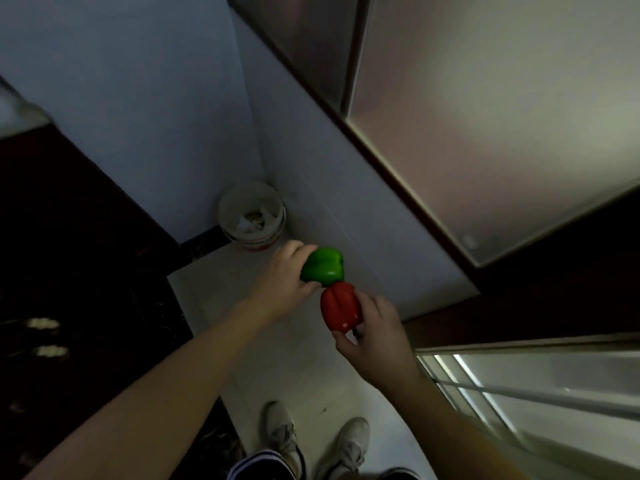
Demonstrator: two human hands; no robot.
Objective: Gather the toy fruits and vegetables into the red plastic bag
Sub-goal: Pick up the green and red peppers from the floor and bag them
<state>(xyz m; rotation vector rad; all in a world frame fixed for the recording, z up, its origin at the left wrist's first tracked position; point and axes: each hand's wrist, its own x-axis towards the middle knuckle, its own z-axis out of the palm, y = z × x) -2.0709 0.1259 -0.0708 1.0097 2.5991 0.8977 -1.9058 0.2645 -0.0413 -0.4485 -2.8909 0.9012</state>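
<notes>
My left hand [282, 277] grips a green toy bell pepper [323, 266], fingers curled over its left side. Just below it, my right hand [375, 336] holds a red toy bell pepper [339, 306] between thumb and fingers. The two peppers touch or nearly touch, held in the air above a pale floor. No red plastic bag is in view.
A white bucket [252, 216] with scraps inside stands in the wall corner. White walls rise behind it. A frosted glass cabinet door [485, 116] juts in at upper right, a railing [519, 386] at lower right. My shoes [315, 441] stand on the pale floor; dark flooring lies left.
</notes>
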